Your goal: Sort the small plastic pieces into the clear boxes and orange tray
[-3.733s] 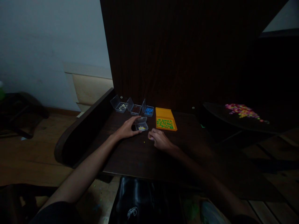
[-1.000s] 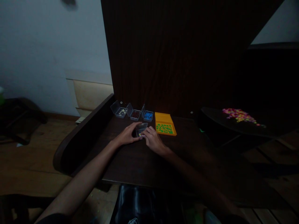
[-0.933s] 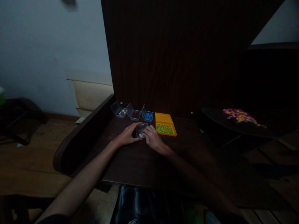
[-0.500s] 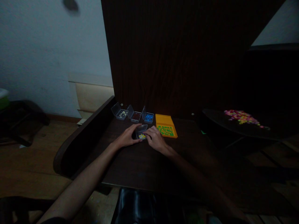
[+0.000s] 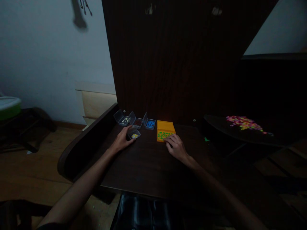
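- Panel, dark wood [image 5: 168, 70]: upright, behind the table.
- Table, dark wood [image 5: 144, 172]: carries the boxes and both hands' work.
- Heap of small pink, yellow and purple pieces [image 5: 246, 124]: on a separate dark surface, well apart to the right.
- Left hand [image 5: 121, 140]: curled around a small clear box, fingers at its far side, thumb at its near side, gripping it.
- Right hand [image 5: 177, 147]: over the near right corner of the yellow case, fingers bent and bunched; whether they pinch a piece cannot be told.
- Yellow case [image 5: 165, 125]: one, lid raised, flat on the table right of the clear boxes. Probably light, stiff plastic; best held by the side walls, as a tug on the lid could tip it.
- Clear boxes, lids raised, in a row near the panel: one with pale pieces [image 5: 118, 117], one with dark red pieces [image 5: 132, 118], one with blue pieces [image 5: 145, 120].
- Small clear box [image 5: 134, 132]: in the left hand, nearer than the row. Likely light, rigid, smooth, rather brittle at the hinge; low side walls the sound hold.
- Green pieces [image 5: 162, 135]: many, spread inside the yellow case. Likely hard and very light; fingertip pinch suits.
- Yellow pieces [image 5: 134, 136]: a small cluster inside the small clear box; apt to scatter if jolted.
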`<state>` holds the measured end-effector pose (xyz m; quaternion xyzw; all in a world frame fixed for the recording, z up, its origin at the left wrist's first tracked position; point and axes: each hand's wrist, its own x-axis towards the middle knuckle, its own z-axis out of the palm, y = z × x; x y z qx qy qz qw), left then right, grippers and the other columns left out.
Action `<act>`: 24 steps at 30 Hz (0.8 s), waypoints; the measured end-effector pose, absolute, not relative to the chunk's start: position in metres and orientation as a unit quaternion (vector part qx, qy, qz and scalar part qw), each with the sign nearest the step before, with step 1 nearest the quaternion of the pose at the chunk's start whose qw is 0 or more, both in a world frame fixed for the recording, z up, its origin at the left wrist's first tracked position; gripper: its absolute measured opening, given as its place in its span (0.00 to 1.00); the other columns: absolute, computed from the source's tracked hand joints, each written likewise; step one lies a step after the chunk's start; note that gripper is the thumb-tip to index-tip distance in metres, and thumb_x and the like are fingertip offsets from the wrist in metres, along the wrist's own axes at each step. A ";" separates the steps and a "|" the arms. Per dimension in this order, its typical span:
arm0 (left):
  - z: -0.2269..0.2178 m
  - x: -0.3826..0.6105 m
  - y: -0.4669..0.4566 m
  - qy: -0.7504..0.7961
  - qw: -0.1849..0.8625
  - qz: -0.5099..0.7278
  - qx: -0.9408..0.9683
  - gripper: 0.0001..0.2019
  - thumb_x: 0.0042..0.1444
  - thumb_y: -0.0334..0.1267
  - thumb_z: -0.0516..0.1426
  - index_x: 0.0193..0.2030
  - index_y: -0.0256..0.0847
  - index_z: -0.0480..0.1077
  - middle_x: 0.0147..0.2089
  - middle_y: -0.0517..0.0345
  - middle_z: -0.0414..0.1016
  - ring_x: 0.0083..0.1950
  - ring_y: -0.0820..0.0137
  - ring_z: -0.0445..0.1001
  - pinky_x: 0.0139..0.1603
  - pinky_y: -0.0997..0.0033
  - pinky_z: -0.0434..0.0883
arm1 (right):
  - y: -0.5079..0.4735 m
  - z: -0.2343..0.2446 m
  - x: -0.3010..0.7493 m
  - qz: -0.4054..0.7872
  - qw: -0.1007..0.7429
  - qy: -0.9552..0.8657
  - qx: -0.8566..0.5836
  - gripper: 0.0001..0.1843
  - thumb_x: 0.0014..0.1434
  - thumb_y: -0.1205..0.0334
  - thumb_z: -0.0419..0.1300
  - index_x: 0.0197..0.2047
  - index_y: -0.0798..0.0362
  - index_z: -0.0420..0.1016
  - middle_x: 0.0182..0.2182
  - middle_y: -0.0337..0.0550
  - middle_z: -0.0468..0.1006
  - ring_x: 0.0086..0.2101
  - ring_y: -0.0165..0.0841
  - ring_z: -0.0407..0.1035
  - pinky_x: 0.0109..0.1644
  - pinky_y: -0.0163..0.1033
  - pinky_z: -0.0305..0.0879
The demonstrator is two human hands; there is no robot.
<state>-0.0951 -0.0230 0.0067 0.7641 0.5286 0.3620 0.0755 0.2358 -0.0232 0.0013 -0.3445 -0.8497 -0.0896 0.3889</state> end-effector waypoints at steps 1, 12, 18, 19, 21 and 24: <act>0.008 -0.098 -0.025 0.542 0.061 0.368 0.753 0.33 0.52 0.45 0.60 0.63 0.39 0.56 0.62 0.45 0.66 0.61 0.58 0.68 0.63 0.55 0.67 | -0.021 0.001 0.243 -0.090 0.397 -0.841 -0.357 0.14 0.60 0.70 0.52 0.42 0.52 0.79 0.34 0.47 0.78 0.37 0.39 0.67 0.44 0.47 0.66; 0.016 -0.121 -0.035 0.694 -0.080 0.311 0.644 0.31 0.57 0.46 0.56 0.63 0.34 0.55 0.55 0.38 0.67 0.56 0.51 0.71 0.57 0.52 0.70 | -0.012 -0.014 0.285 -0.032 0.482 -0.741 -0.466 0.15 0.63 0.61 0.49 0.47 0.52 0.74 0.35 0.50 0.76 0.36 0.41 0.69 0.43 0.48 0.68; 0.021 -0.122 -0.029 0.727 -0.107 0.231 0.638 0.31 0.59 0.47 0.54 0.64 0.30 0.54 0.53 0.35 0.68 0.53 0.49 0.71 0.52 0.52 0.71 | -0.012 -0.016 0.282 -0.037 0.465 -0.758 -0.455 0.15 0.65 0.62 0.47 0.46 0.54 0.73 0.37 0.51 0.76 0.38 0.41 0.69 0.46 0.47 0.67; 0.022 -0.122 -0.028 0.731 -0.110 0.218 0.637 0.31 0.59 0.47 0.53 0.64 0.29 0.54 0.53 0.34 0.68 0.53 0.48 0.71 0.51 0.52 0.71 | -0.012 -0.016 0.282 -0.039 0.463 -0.760 -0.454 0.15 0.65 0.62 0.47 0.46 0.54 0.73 0.37 0.51 0.76 0.39 0.41 0.69 0.46 0.47 0.67; 0.025 -0.121 -0.029 0.737 -0.119 0.198 0.635 0.31 0.60 0.48 0.52 0.64 0.27 0.53 0.53 0.32 0.67 0.53 0.47 0.71 0.49 0.53 0.72 | -0.012 -0.016 0.283 -0.040 0.460 -0.761 -0.455 0.15 0.65 0.62 0.47 0.46 0.54 0.73 0.38 0.51 0.76 0.39 0.41 0.69 0.46 0.47 0.67; 0.030 -0.121 -0.031 0.736 -0.135 0.187 0.636 0.32 0.60 0.50 0.52 0.64 0.29 0.53 0.54 0.32 0.67 0.52 0.46 0.71 0.46 0.53 0.73 | -0.011 -0.016 0.284 -0.032 0.457 -0.758 -0.464 0.14 0.64 0.62 0.47 0.46 0.54 0.73 0.37 0.51 0.76 0.38 0.41 0.69 0.45 0.47 0.67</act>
